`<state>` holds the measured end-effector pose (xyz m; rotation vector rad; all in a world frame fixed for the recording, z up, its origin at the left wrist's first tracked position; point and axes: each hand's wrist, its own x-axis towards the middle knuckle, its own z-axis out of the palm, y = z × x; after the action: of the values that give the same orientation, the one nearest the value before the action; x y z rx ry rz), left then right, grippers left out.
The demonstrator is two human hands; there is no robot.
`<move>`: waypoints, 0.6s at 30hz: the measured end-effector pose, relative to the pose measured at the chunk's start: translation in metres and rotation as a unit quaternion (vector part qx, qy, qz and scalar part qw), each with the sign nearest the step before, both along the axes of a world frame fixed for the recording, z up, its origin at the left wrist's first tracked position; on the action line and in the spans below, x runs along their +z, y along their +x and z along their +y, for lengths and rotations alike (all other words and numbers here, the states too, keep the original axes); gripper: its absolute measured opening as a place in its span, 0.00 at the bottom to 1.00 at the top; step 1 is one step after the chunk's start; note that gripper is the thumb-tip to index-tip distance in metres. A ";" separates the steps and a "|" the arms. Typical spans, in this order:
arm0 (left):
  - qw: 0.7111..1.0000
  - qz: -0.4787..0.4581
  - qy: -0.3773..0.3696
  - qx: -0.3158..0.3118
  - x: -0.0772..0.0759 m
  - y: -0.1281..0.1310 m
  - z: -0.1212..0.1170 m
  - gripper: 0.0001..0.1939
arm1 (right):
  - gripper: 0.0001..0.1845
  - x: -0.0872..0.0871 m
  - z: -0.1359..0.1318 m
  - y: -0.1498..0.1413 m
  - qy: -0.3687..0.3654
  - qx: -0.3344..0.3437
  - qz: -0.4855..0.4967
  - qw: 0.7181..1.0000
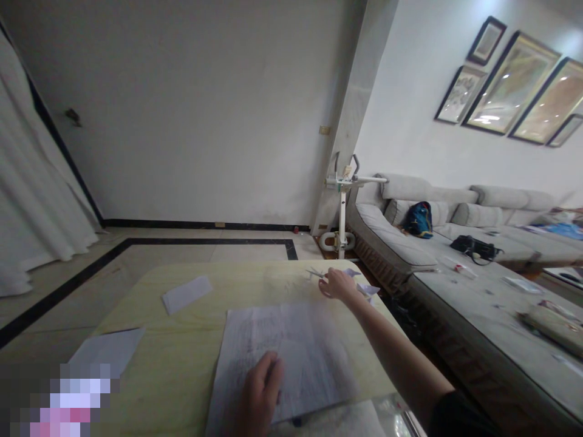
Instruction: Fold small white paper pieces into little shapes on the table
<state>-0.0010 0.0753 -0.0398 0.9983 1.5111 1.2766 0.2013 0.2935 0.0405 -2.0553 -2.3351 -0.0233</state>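
Near the far right corner of the table, my right hand [337,284] has its fingers closed on a pair of scissors [314,273], whose metal ends point left. Small folded pale paper pieces [368,290] lie just beside that hand. My left hand [263,388] is closed at the near edge, over a large printed sheet [255,334]. A pale piece of paper [295,367] shows at its fingertips, faint against the sheet; the grip itself is partly hidden.
On the yellowish table [173,358] lie white papers [187,294] at the left and another stack [109,349] nearer. A grey sofa [455,303] with bags stands close on the right. Exercise equipment [342,212] stands beyond the table. A blurred-out patch covers the lower left.
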 end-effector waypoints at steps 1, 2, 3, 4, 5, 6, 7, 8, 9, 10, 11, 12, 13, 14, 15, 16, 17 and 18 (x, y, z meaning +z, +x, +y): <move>1.000 0.001 0.003 -0.004 0.002 0.000 0.000 0.23 | 0.19 0.003 0.002 0.002 0.005 0.002 0.001 1.000; 1.000 0.002 0.005 -0.011 0.004 0.000 -0.001 0.21 | 0.20 0.006 0.004 0.004 0.010 0.004 0.003 1.000; 1.000 0.001 0.006 -0.021 0.006 -0.001 -0.001 0.20 | 0.20 0.010 0.006 0.005 0.016 0.005 0.006 1.000; 1.000 0.000 0.007 -0.027 0.008 -0.001 -0.002 0.19 | 0.20 0.013 0.008 0.007 0.022 0.006 0.009 1.000; 1.000 0.000 0.006 -0.030 0.010 -0.001 -0.003 0.19 | 0.20 0.016 0.010 0.008 0.026 0.008 0.012 1.000; 1.000 0.000 0.005 -0.028 0.010 -0.001 -0.003 0.19 | 0.20 0.019 0.012 0.009 0.030 0.011 0.014 0.999; 1.000 0.000 0.003 -0.022 0.010 0.000 -0.003 0.19 | 0.20 0.022 0.014 0.010 0.031 0.016 0.017 0.999; 1.000 0.000 0.000 -0.015 0.010 0.000 -0.003 0.19 | 0.19 0.025 0.016 0.010 0.032 0.021 0.019 0.999; 1.000 0.001 -0.004 -0.010 0.009 0.001 -0.003 0.20 | 0.19 0.027 0.019 0.009 0.031 0.027 0.021 0.999; 1.000 0.003 -0.007 -0.007 0.008 0.002 -0.003 0.20 | 0.19 0.028 0.022 0.008 0.029 0.031 0.021 0.999; 1.000 0.005 -0.009 -0.006 0.007 0.002 -0.003 0.20 | 0.18 0.030 0.025 0.006 0.027 0.034 0.021 0.999; 1.000 0.007 -0.011 -0.005 0.006 0.002 -0.003 0.19 | 0.18 0.031 0.029 0.004 0.026 0.037 0.020 0.999; 1.000 0.010 -0.012 -0.004 0.005 0.002 -0.003 0.19 | 0.18 0.031 0.034 0.002 0.025 0.039 0.018 0.999; 1.000 0.012 -0.014 -0.002 0.004 0.002 -0.003 0.20 | 0.17 0.032 0.038 -0.001 0.024 0.041 0.015 0.999; 1.000 0.015 -0.014 0.003 0.003 0.002 -0.003 0.20 | 0.17 0.032 0.043 -0.003 0.024 0.044 0.012 0.999; 1.000 0.018 -0.016 0.007 0.002 0.001 -0.004 0.20 | 0.17 0.032 0.048 -0.005 0.023 0.048 0.008 0.999; 1.000 0.021 -0.017 0.011 0.000 0.000 -0.005 0.20 | 0.17 0.032 0.053 -0.007 0.021 0.053 0.004 0.998; 0.999 0.026 -0.015 0.016 -0.001 0.000 -0.007 0.19 | 0.17 0.031 0.058 -0.009 0.019 0.059 -0.001 0.998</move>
<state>-0.0013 0.0684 -0.0409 0.9991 1.5878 1.2539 0.1919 0.3515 0.0718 -1.8974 -2.4334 -0.0668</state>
